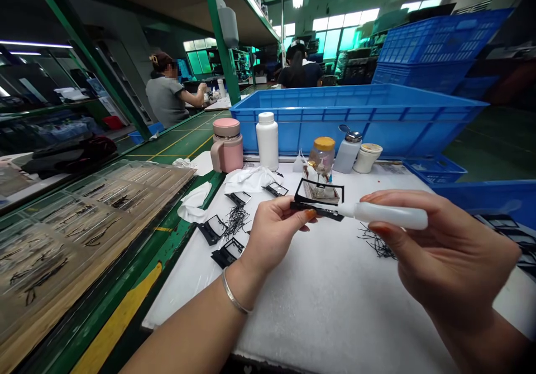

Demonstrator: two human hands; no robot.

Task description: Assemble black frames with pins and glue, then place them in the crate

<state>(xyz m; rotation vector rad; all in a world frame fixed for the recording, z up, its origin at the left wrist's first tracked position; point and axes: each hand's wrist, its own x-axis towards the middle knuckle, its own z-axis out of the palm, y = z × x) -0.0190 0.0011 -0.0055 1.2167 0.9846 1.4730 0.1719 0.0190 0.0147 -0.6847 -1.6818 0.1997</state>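
My left hand pinches a black plastic frame by its left end, holding it up over the white work surface. In my right hand is a small white squeeze bottle, gripped between thumb and fingers and lying nearly level. Its nozzle points left and meets the frame's right side in the picture; whether they touch I cannot tell. Similar black frames lie left of my left hand beside a heap of thin black strips. More black strips are under the bottle.
Along the back stand a pink mug, a white bottle, a yellow-lidded jar, a pump dispenser and a large blue crate. A compartment tray of strips lies left. Two people sit further off.
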